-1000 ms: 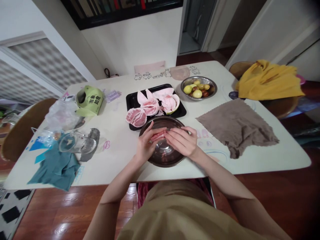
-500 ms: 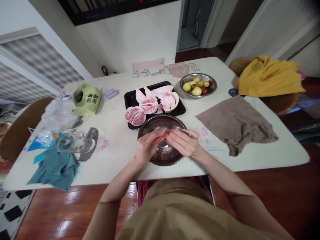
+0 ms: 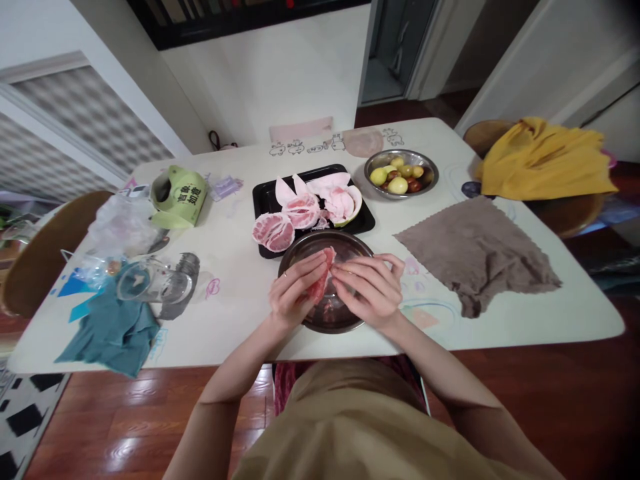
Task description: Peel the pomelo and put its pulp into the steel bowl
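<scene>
Both my hands work over a steel bowl (image 3: 345,243) at the table's near edge. My left hand (image 3: 293,293) and my right hand (image 3: 367,287) both pinch one pink pomelo segment (image 3: 323,277), held upright between them above the bowl. Some red fruit bits lie in the bowl's bottom. Just behind the bowl is a black tray (image 3: 263,197) with peeled pomelo pieces (image 3: 273,231) and pink-white rind (image 3: 340,200).
A steel bowl of small green and red fruits (image 3: 400,173) stands at the back right. A brown cloth (image 3: 475,250) lies to the right. At left are a teal cloth (image 3: 113,330), a glass jar on its side (image 3: 150,283), plastic bags and a green tissue pack (image 3: 180,197).
The pomelo segment was turned from lying level between my fingers to standing upright, and my hands drew slightly nearer to me over the bowl.
</scene>
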Demonstrator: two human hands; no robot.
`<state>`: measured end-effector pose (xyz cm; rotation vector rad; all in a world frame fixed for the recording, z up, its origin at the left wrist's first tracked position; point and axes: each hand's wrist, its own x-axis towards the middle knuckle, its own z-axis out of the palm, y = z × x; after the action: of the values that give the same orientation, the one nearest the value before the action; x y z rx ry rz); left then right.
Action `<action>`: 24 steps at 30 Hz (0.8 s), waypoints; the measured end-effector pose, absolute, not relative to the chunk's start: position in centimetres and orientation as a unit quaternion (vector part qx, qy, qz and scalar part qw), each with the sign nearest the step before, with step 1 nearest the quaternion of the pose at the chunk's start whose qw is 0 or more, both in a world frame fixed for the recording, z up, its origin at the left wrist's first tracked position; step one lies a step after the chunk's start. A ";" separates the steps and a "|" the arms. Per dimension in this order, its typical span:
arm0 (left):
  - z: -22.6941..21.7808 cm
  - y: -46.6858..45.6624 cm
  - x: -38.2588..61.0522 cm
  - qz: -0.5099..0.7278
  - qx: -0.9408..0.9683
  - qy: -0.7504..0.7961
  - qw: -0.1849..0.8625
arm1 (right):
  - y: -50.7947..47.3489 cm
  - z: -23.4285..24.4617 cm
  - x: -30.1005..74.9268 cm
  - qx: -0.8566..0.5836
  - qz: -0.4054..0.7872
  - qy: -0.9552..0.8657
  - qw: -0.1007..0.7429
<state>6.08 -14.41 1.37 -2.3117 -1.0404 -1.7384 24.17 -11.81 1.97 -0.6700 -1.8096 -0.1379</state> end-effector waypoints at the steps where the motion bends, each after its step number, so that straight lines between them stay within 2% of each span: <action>1: 1.4 -14.5 6.1 -0.566 -0.749 -0.344 0.033 | -12.1 2.1 24.0 -0.295 -0.034 -0.762 0.576; 6: 1.5 -14.6 6.4 -0.576 -0.737 -0.350 0.047 | -13.1 2.4 23.1 -0.353 0.079 -0.722 0.590; 9: 1.6 -14.5 6.3 -0.568 -0.747 -0.345 0.009 | -13.2 2.4 23.0 -0.363 0.112 -0.713 0.590; 13: 1.0 -14.4 6.1 -0.579 -0.725 -0.357 -0.110 | -12.5 2.5 23.7 -0.358 0.110 -0.717 0.587; 16: 0.3 -14.3 6.1 -0.607 -0.684 -0.362 -0.182 | -11.9 2.5 24.4 -0.326 0.084 -0.761 0.555; 20: 0.4 -14.1 6.2 -0.615 -0.665 -0.363 -0.220 | -11.3 2.1 24.8 -0.273 0.059 -0.802 0.529; 24: 1.3 -13.9 6.2 -0.594 -0.667 -0.380 -0.242 | -11.2 1.7 24.8 -0.279 0.051 -0.798 0.532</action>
<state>6.18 -13.93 1.31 -2.4953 -1.4203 -2.2217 24.81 -11.23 1.66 -0.6650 -1.9043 0.1206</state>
